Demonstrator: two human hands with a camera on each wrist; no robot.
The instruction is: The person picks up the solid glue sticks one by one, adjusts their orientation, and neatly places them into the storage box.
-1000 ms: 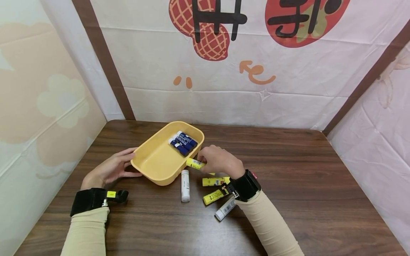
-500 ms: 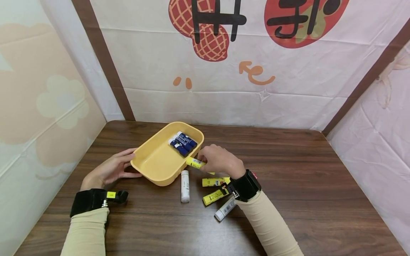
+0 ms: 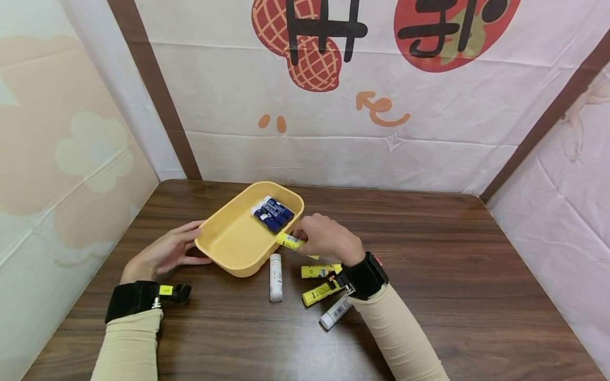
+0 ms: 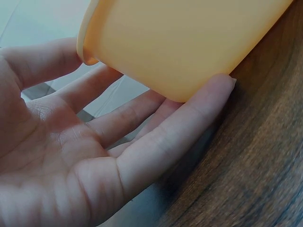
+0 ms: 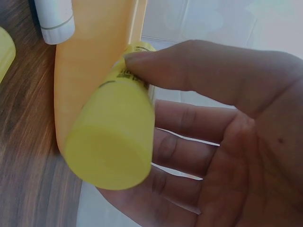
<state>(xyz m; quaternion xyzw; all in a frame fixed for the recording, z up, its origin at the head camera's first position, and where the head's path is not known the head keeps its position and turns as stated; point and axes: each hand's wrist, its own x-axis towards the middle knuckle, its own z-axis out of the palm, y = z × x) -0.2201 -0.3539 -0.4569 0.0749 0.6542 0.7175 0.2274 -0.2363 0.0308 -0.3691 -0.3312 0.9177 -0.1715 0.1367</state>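
Near the center of the head view, right hand (image 3: 329,238): pinching a yellow glue stick (image 3: 289,242) between thumb and fingers, in a narrow grip, its tip angled toward the upper left, at the lower right rim of a yellow tray (image 3: 219,246); contact with that rim impossible to tell.

Left of center, left hand (image 3: 167,247): spread wide, fingers and thumb touching the left end of the tray.

Tray at center: set diagonally on the wooden table (image 3: 443,264), with blue glue sticks (image 3: 272,214) lying side by side at its upper right end.

Lower center of the frame: lying loose, an upright-pointing white glue stick (image 3: 276,278) just below the tray, then two more yellow glue sticks (image 3: 318,271) and a second white glue stick (image 3: 335,313), partly hidden by the black wrist strap (image 3: 366,275).

Slip risk: possibly dropping and rolling off, from any easing of the pinch on a smooth, round barrel.

Rim risk: perhaps catching on the tray edge, from too low a lift.

Tray risk: likely to skid or turn after a knock, for want of a firmer left hold.

Scatter risk: possibly rolling apart below, from a brush of strap or sleeve (image 3: 400,333).
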